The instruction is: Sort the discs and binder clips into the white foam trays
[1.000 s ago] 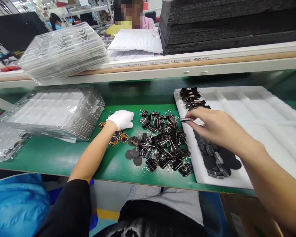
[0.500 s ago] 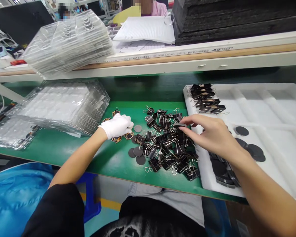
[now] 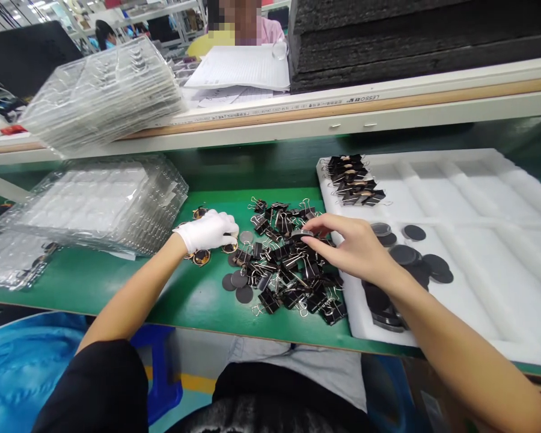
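Observation:
My left hand, in a white glove, is over several round copper-coloured parts on the green table; its fingers curl down at one of them, and what they grip is hidden. Bare, my right hand pinches a dark round disc above a pile of black binder clips. Loose grey discs lie left of the pile. More black discs rest in the white foam tray, where a row of clips grips the upper left part.
Clear plastic trays are stacked at the left, with another stack on the shelf. Papers and black foam blocks also sit up there. A person in pink is behind the shelf.
The whole view has shifted, so most things appear further left. My right hand has moved slightly left over the clips with the disc. My left hand stays over the copper-coloured parts.

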Available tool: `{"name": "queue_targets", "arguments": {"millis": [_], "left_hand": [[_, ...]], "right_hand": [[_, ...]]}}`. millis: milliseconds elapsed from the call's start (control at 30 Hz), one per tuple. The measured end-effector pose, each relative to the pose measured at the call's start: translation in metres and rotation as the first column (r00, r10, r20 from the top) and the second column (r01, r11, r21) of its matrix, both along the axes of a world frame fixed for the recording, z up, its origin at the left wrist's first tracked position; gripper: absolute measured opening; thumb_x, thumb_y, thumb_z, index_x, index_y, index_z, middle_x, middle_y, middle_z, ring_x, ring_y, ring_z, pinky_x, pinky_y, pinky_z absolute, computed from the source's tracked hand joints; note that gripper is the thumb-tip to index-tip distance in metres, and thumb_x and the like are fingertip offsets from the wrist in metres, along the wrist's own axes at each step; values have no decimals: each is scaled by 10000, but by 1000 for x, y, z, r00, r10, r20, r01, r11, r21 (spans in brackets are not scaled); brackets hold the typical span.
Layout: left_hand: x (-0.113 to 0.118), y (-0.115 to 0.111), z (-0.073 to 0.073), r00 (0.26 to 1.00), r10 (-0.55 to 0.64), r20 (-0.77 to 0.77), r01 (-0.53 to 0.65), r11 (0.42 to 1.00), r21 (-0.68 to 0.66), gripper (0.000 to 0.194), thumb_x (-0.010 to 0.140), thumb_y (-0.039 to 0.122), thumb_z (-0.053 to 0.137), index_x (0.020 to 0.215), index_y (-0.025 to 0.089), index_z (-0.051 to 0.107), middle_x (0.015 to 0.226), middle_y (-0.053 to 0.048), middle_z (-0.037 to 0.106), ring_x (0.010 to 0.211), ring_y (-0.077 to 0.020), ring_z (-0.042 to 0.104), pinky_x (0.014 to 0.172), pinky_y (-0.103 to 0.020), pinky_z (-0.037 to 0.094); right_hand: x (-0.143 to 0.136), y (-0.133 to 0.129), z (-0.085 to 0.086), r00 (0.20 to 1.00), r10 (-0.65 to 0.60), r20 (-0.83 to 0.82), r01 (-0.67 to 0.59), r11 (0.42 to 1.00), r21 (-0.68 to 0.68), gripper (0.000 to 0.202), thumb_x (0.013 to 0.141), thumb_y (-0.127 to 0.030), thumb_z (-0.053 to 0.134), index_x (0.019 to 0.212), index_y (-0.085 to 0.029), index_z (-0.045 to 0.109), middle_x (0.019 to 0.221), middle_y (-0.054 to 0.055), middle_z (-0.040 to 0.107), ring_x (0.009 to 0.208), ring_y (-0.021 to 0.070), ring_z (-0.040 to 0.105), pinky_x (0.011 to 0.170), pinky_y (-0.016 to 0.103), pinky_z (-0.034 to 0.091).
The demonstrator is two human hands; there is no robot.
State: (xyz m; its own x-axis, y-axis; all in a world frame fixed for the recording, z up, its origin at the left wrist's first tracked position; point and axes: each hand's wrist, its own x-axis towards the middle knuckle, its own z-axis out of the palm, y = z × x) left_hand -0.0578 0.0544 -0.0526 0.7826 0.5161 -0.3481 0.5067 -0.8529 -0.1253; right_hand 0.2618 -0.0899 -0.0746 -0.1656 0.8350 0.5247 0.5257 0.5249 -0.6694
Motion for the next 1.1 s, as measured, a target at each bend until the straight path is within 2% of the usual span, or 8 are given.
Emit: {"name": "queue_targets", "arguments": {"millis": [100, 233, 467, 533, 600, 667, 833, 1100], "left_hand": [[1, -4, -2, 996, -60, -69, 67, 992, 110, 311, 1032, 408, 534, 915, 183, 714, 952, -88, 699, 869, -246, 643, 762, -351, 373], [0, -12, 4, 989, 1, -150, 45, 952, 303, 414, 1059, 428, 455, 954, 120, 710, 891, -147, 696, 744, -250, 637, 690, -345, 357], [3, -2, 4, 995, 95, 5, -94, 978, 187, 270, 999, 304, 499, 868, 192, 705, 805, -57, 713, 744, -215, 660, 766, -328, 427], [4, 3, 3, 992, 123, 34, -127, 974, 186, 243, 985, 363, 538, 1003, 211, 727, 921, -51, 746, 802, -212, 682, 783, -319, 446], [4, 8, 2, 991, 122, 58, -129, 981, 144, 325, 989, 420, 540, 1212, 247, 701, 1120, -55, 748, 912, -217, 700, 815, -313, 463], [5, 12, 0, 995, 86, 60, -90, 993, 74, 339, 1006, 416, 506, 1252, 276, 694, 1217, -50, 724, 1003, -216, 696, 849, -304, 470], [12, 14, -6, 999, 41, 24, -42, 999, 30, 269, 999, 343, 486, 972, 227, 727, 1026, -58, 733, 899, -204, 696, 823, -293, 474], [18, 8, -5, 990, 135, 36, -138, 982, 126, 269, 1012, 338, 468, 960, 174, 674, 807, -88, 712, 721, -234, 702, 683, -315, 439]], "right_hand": [[0, 1, 0, 1000, 7, -19, -7, 1000, -22, 43, 915, -216, 705, 956, -217, 717, 906, 18, 768, 771, 165, 702, 743, 308, 577], [-1, 2, 1, 998, 7, -64, -10, 999, -50, 46, 903, -240, 709, 939, -214, 721, 891, 19, 769, 764, 168, 704, 731, 311, 578], [-2, 2, 4, 993, 12, -119, -24, 994, -104, 85, 888, -294, 704, 913, -214, 721, 882, 38, 777, 758, 187, 714, 730, 340, 604], [-2, 3, 3, 991, 6, -137, -21, 994, -110, 96, 883, -306, 706, 907, -214, 722, 888, 46, 782, 758, 193, 718, 730, 350, 614], [-1, 5, 2, 989, 2, -148, -20, 993, -118, 111, 878, -319, 712, 909, -214, 726, 892, 49, 785, 755, 194, 721, 731, 352, 620], [0, 6, 1, 987, 1, -158, -21, 992, -125, 126, 875, -335, 718, 911, -214, 729, 888, 49, 784, 753, 193, 722, 730, 350, 622], [0, 5, 1, 983, -4, -183, -25, 987, -157, 135, 866, -344, 725, 906, -214, 731, 899, 48, 785, 770, 194, 723, 753, 357, 626], [-1, 6, 0, 973, 23, -232, -62, 985, -164, 159, 861, -356, 726, 907, -203, 727, 912, 58, 784, 766, 187, 721, 735, 354, 630]]}}
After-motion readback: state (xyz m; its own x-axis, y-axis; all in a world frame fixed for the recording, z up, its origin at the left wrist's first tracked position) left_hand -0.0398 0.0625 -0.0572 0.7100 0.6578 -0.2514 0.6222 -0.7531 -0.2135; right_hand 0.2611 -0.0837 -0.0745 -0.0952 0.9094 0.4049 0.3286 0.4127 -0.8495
